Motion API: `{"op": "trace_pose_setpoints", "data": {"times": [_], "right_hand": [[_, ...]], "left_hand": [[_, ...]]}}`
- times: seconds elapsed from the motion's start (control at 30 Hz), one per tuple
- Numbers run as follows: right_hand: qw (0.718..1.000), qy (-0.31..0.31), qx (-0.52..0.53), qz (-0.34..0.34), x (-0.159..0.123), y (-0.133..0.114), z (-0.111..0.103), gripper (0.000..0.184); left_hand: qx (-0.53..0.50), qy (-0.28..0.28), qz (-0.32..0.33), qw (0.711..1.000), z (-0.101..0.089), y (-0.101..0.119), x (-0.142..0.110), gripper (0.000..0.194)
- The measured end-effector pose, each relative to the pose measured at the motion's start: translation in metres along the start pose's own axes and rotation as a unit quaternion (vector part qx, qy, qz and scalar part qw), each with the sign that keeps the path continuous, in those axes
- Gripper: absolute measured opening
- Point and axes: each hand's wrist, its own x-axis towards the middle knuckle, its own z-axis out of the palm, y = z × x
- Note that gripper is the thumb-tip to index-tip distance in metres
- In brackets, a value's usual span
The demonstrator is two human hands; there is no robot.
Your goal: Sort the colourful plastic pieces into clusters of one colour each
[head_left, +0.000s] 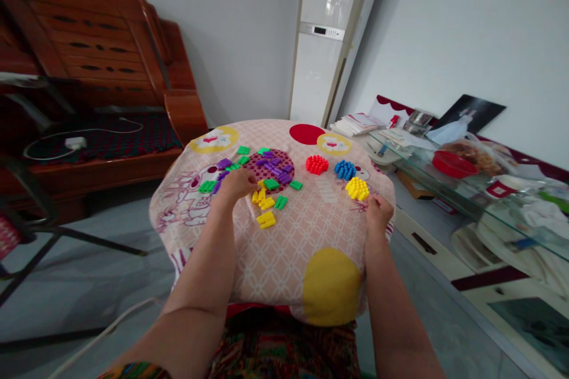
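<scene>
My left hand point(240, 185) is over the left part of the cloth-covered table, fingers closed, its fingertips beside several small yellow plastic pieces point(267, 203). Whether it grips one of them is hidden. My right hand point(379, 213) is at the table's right edge with its fingers pinched together; what they hold, if anything, I cannot make out. Just left of it sits a yellow cluster of knobbly pieces point(357, 189). A blue cluster point(345, 170) and a red cluster point(317, 164) lie beyond. Purple pieces point(279, 169) and green pieces point(281, 202) are scattered around my left hand.
A patterned tablecloth point(275, 266) covers the table. To the right, a glass-topped cabinet point(471, 189) carries papers, a red bowl point(455, 164) and bags. A wooden bench point(102, 65) stands at the left, and a tall white air conditioner point(320, 59) stands behind the table.
</scene>
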Motion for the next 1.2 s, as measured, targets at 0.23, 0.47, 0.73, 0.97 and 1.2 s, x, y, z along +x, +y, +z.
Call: {"op": "trace_pose_setpoints", "data": {"times": [0.23, 0.47, 0.73, 0.97, 1.2], "right_hand": [[1.0, 0.0, 0.004, -0.002, -0.002, -0.006, -0.001, 0.038], [0.999, 0.003, -0.026, -0.03, -0.002, -0.008, -0.003, 0.037], [0.999, 0.0, -0.029, -0.024, -0.005, -0.016, -0.004, 0.039], [1.0, -0.003, -0.023, -0.008, -0.007, -0.015, -0.002, 0.04], [0.999, 0.001, -0.021, -0.03, -0.007, -0.011, -0.002, 0.04]], "left_hand": [[0.029, -0.044, 0.028, 0.998, 0.01, 0.007, -0.005, 0.012], [-0.023, -0.066, 0.064, 0.996, 0.017, 0.012, -0.005, 0.016], [-0.014, -0.097, 0.085, 0.992, 0.015, 0.013, -0.01, 0.025], [0.041, -0.079, 0.07, 0.994, 0.015, 0.023, -0.014, 0.019], [0.008, 0.021, 0.105, 0.994, 0.005, 0.04, -0.01, 0.02]]}}
